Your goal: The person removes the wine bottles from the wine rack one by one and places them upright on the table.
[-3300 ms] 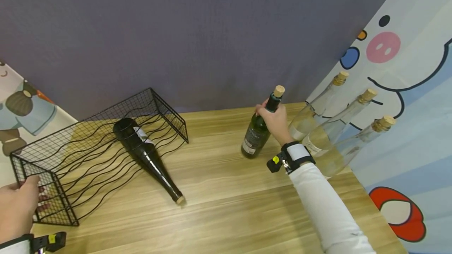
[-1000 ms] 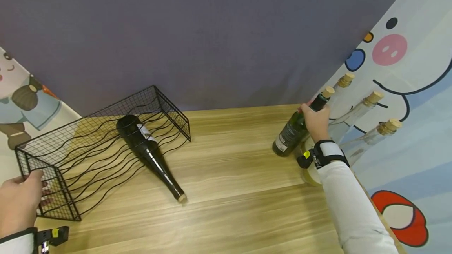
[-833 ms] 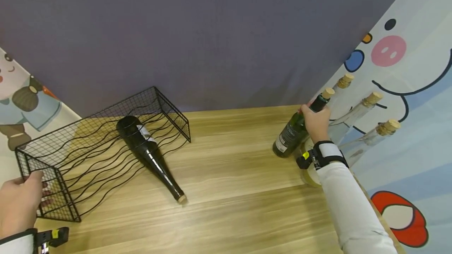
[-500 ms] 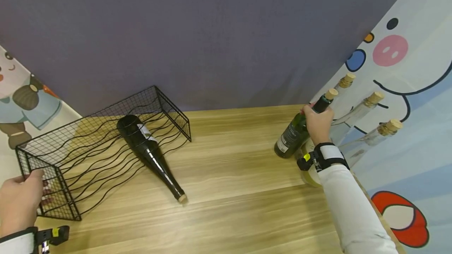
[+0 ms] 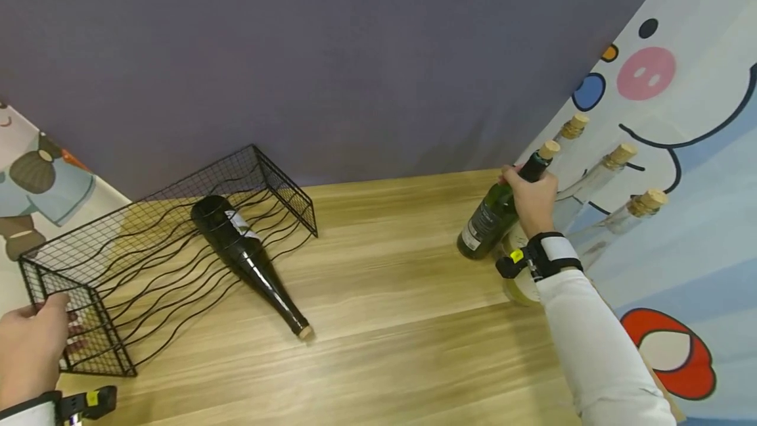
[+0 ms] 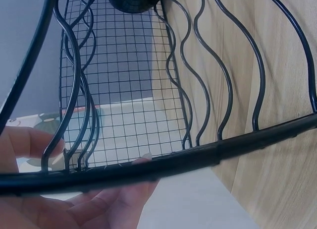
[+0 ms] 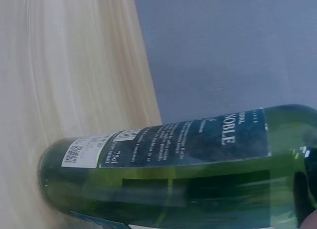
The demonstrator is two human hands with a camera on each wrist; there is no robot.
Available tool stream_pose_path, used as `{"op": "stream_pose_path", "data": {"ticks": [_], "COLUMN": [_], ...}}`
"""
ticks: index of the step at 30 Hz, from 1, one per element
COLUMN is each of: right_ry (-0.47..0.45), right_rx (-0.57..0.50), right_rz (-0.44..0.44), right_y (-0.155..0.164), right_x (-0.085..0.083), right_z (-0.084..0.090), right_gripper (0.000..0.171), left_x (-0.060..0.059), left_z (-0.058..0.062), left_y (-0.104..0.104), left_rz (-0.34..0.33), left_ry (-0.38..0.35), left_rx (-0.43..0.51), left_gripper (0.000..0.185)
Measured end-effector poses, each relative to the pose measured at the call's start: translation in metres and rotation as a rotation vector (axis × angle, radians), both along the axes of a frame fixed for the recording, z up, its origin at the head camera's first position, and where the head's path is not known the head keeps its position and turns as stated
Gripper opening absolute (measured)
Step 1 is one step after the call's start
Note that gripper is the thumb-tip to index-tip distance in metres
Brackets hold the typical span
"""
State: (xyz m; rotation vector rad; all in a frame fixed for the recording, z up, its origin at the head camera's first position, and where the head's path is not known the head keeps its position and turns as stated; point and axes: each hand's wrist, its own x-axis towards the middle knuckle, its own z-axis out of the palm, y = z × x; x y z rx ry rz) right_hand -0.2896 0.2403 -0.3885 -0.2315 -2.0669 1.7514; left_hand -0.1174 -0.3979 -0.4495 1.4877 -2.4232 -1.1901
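Observation:
My left hand (image 5: pixel 34 344) grips the near left end of a black wire wine rack (image 5: pixel 112 321). In the left wrist view the fingers (image 6: pixel 114 201) curl round its end bars. A dark corked wine bottle (image 5: pixel 251 265) lies slantwise on the rack's wavy wires, its neck pointing down and to the right past the front. On the right, my right hand (image 5: pixel 532 199) holds a green corked wine bottle (image 5: pixel 486 223) around its upper part, near the neck. That bottle stands near upright, its base seemingly on the table; the right wrist view shows its dark label (image 7: pixel 193 140).
Several clear corked bottles stand behind and beside my right hand, among them a front one (image 5: pixel 615 232) and a middle one (image 5: pixel 597 179). A grey wall (image 5: pixel 378 71) rises behind the wooden table (image 5: pixel 378 340). A patterned curtain (image 5: pixel 710 229) hangs at the right.
Over about three seconds, my right hand has carried the green bottle rightward, up to the clear bottles. In the last second it has barely moved. Left hand, rack and dark bottle stay put.

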Motion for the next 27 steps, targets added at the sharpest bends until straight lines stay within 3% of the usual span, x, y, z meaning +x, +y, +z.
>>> {"op": "stream_pose_path", "data": {"ticks": [9,19,27], "right_ry": [0.036,0.201,0.353], "right_rx": [-0.136,0.189,0.213], "right_rz": [0.038,-0.198,-0.308], "right_y": [0.009,-0.002,-0.027], "right_x": [-0.012,-0.021,-0.015], "right_z": [0.004,0.029,0.074], "right_gripper": [0.014,0.027,0.019], "left_x": [0.001,0.0,0.002], "left_z": [-0.001,-0.003,-0.002], "left_y": [0.0,0.002,0.001], "left_rz": [0.017,0.008,0.004], "left_ry": [0.013,-0.013,0.006], "left_rx": [0.029,0.004,-0.02], "left_gripper": [0.067,0.068,0.067]}}
